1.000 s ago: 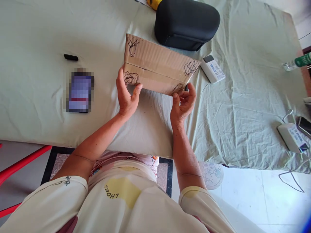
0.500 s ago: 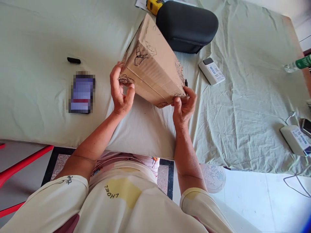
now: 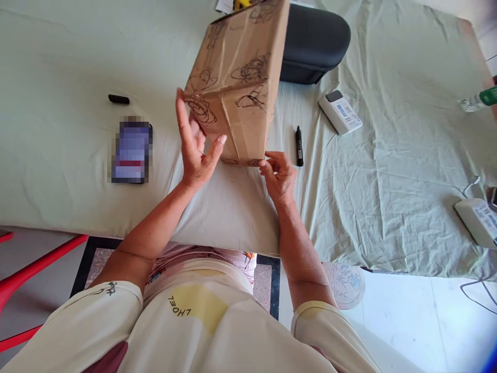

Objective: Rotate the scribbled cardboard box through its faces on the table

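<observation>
A brown cardboard box (image 3: pixel 233 98) with black scribbles on its faces is held tilted above the cloth-covered table. My left hand (image 3: pixel 198 150) grips its left side, thumb on the near face and fingers around the left edge. At the lower right corner, my right hand (image 3: pixel 279 173) pinches the box between thumb and fingers. A black marker (image 3: pixel 298 146) without its cap lies on the cloth just right of my right hand. Its black cap (image 3: pixel 118 99) lies apart, far to the left, above a phone (image 3: pixel 132 153) whose screen is blurred.
Behind the box sits a black hard case (image 3: pixel 316 44), with a yellow object (image 3: pixel 243 4) partly hidden beside it. A white power bank (image 3: pixel 340 112) lies to the right. Another white device (image 3: pixel 477 223) and a green-labelled bottle (image 3: pixel 479 99) are at the far right.
The box has turned and tipped, bringing its scribbled top face into sight. My right hand has moved left with the corner, and the marker behind it now shows fully.
</observation>
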